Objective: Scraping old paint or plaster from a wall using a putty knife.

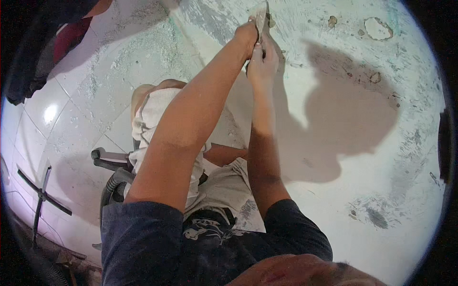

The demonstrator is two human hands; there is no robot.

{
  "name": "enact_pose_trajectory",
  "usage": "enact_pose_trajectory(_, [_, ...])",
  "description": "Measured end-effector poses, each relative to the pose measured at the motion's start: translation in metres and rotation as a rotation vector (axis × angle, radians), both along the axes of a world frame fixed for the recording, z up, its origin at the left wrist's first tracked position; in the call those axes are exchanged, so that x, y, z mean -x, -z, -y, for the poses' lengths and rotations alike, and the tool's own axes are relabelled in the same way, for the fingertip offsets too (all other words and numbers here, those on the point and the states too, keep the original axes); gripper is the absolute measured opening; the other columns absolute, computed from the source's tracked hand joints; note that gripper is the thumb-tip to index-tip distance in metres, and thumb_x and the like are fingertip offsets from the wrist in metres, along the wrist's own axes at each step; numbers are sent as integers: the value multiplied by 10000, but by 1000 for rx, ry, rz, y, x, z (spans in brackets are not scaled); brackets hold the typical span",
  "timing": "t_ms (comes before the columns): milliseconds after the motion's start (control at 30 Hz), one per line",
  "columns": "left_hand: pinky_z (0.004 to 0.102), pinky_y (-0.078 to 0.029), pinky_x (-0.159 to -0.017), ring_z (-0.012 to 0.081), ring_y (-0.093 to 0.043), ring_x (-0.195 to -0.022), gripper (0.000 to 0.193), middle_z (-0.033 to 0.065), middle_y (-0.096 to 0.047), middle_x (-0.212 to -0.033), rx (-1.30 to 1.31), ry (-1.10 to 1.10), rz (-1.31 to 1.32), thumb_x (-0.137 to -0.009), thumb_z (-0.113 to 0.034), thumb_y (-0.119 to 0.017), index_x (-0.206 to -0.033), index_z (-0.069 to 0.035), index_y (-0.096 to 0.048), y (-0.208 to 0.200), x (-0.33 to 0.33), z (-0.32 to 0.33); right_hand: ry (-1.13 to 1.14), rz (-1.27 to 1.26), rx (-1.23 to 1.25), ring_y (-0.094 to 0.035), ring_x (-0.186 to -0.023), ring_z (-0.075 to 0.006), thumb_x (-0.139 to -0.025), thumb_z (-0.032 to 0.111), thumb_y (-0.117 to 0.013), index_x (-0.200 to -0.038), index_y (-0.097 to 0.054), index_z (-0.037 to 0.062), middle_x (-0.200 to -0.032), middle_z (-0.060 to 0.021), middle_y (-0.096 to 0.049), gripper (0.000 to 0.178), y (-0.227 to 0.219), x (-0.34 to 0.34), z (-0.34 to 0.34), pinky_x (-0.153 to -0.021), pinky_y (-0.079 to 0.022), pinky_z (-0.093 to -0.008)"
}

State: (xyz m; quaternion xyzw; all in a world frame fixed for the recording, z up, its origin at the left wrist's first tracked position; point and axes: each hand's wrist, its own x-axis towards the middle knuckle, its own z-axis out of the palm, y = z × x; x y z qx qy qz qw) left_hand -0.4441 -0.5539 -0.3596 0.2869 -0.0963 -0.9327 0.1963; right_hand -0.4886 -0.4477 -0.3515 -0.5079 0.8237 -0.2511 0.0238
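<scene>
At the top, my left hand point(246, 36) is closed around a flat scraper point(261, 15) with a pale, wide blade. My right hand point(264, 63) is just below it, its fingers pressed along the same tool. The scraper's handle is mostly hidden by my hands. Its blade lies against or very close to the whitish, patchy wall point(319, 162), which has grey scraped streaks and peeled spots. I cannot tell how firmly the edge touches.
White floor tiles point(83, 112) on the left carry scattered flakes point(117, 64). A black cross-shaped stand point(42, 194) stands at far left. A ribbed dark hose point(113, 187) runs beside my leg. Another person's dark clothing point(33, 57) shows at upper left. My shadow falls on the wall.
</scene>
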Motion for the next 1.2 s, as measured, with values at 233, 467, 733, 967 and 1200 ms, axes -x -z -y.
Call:
enact_pose_trajectory(233, [391,-478,-777,263,-587,-865,491,164,-615,-1046,290,-77,22,-1011,-388,-313,-1145,16,-556,76,44,-10,62,5,116,-533,-684,-140,-883,12,-445,-1215,-542,-24,-885,-119,-609,347,18,-31,3,-630,-434,-294])
enact_pose_trajectory(467, [423,-496,-726,259,-587,-799,476,160,-625,-947,-138,-120,-93,-992,-417,-367,-1132,-1,-551,42,21,17,-122,-121,247,-554,-739,-195,-875,15,-452,-1206,-553,-25,-932,-136,-611,348,6,-25,24,-698,-447,-320])
enact_pose_trajectory(733, [424,-471,-790,303,-589,-882,552,210,-610,-1048,93,-118,130,-964,-473,-379,-1091,28,-574,59,18,14,0,74,217,-562,-1043,-242,-886,44,-462,-1230,-517,-19,-1151,-185,-571,354,13,-52,22,-848,-460,-343])
enact_pose_trajectory(967, [457,-497,-706,298,-592,-867,509,194,-604,-1084,79,-18,161,-962,-409,-446,-1163,45,-556,85,22,22,17,-9,181,-483,-1128,-334,-905,76,-487,-1239,-472,-18,-1211,-209,-505,348,26,-62,25,-950,-397,-400])
enact_pose_trajectory(1200, [462,-500,-736,290,-596,-909,501,192,-608,-1064,322,-189,413,-968,-418,-432,-1019,52,-598,115,33,45,7,235,271,-543,-1049,-307,-886,57,-508,-1207,-495,-32,-1171,-201,-536,333,32,-76,41,-906,-427,-392])
